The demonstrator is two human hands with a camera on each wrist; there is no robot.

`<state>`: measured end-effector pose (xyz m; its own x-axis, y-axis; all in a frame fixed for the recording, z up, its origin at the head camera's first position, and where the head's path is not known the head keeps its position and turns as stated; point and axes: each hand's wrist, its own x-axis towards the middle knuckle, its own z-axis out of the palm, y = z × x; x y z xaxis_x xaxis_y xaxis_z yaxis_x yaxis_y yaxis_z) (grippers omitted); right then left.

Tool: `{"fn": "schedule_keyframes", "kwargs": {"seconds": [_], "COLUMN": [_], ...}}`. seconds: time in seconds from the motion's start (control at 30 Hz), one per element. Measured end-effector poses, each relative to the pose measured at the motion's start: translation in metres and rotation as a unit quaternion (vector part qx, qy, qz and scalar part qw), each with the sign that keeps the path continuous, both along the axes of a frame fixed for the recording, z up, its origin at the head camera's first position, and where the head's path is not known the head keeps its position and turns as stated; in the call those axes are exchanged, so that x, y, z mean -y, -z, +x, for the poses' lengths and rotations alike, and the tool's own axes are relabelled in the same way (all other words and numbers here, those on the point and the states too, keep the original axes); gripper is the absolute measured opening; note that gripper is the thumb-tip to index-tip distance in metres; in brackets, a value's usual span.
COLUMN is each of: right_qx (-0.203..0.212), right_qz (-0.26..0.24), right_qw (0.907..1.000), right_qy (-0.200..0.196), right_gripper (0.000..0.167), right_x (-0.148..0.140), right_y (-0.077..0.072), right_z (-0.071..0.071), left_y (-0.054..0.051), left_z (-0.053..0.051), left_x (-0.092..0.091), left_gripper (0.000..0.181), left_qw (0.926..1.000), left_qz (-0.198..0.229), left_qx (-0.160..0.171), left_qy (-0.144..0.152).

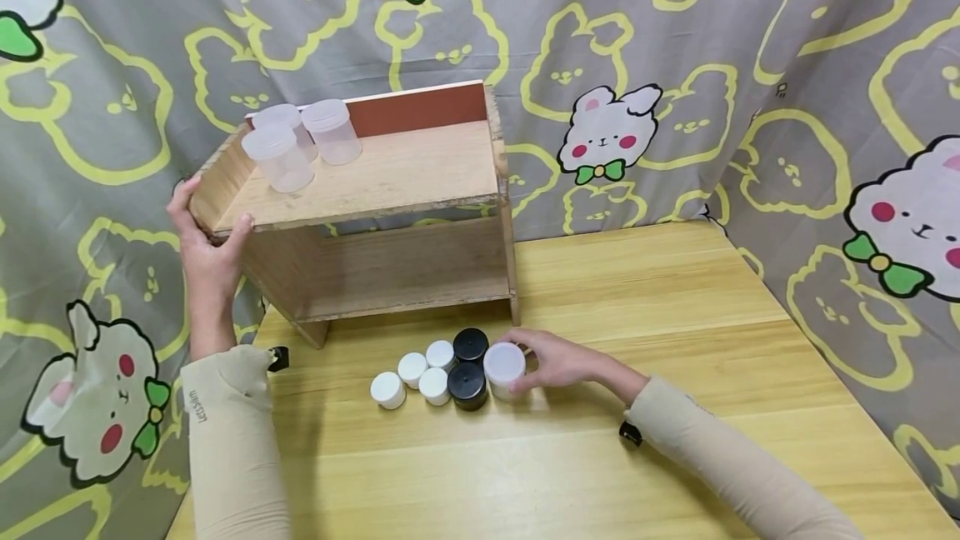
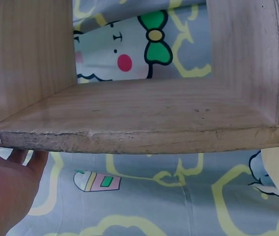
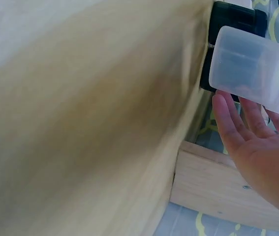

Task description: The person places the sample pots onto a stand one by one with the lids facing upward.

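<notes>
At the left, the upper left corner of the wooden shelf point(image 1: 420, 167) is being held by the left hand point(image 1: 207, 269), its grip closed around the board, with the thumb at the front edge. Three clear jars point(image 1: 279, 163) are being carried by the upper board, close together near its left end. In front of the shelf, four small white jars point(image 1: 434, 387) are being borne by the tabletop point(image 1: 637, 315), and just to their right two black jars point(image 1: 467, 386). Farther right, another clear jar point(image 1: 505, 367) is being held by the right hand point(image 1: 561, 359), between the thumb and the fingers, the grip being opened only to the width of this jar; it is being held just beside the black jars.

The step in hand is being judged as the handling of this jar while the shelf is being steadied. For the next move, a firm hold and some care for the neighbouring black jars are probably being called for.

The left fingertips are being partly hidden by the board. In the right wrist view, the thumb is being cut off by the frame; whether the jar's base is being supported by the tabletop cannot be told.
</notes>
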<state>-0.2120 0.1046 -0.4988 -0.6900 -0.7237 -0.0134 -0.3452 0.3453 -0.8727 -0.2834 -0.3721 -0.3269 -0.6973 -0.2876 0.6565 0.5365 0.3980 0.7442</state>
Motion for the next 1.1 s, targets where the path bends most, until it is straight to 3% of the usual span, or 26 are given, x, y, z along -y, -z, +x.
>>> {"fn": "schedule_keyframes", "kwargs": {"seconds": [0.57,1.1], "right_qx": [-0.051,-0.115], "right_qz": [-0.027,-0.087], "right_qw": [0.9981,0.9876], "right_qy": [0.022,0.061], "right_gripper": [0.066,0.070], "right_x": [-0.002,0.008], "right_y": [-0.030,-0.053], "right_z": [-0.005,-0.005], "left_y": [-0.001,0.002], "left_z": [0.002,0.005], "left_x": [-0.002,-0.001], "left_gripper": [0.075,0.075], "left_qw": [1.0000,0.9997], "left_qz": [0.001,0.025], "left_qx": [-0.006,-0.002], "left_qy": [0.005,0.008]}}
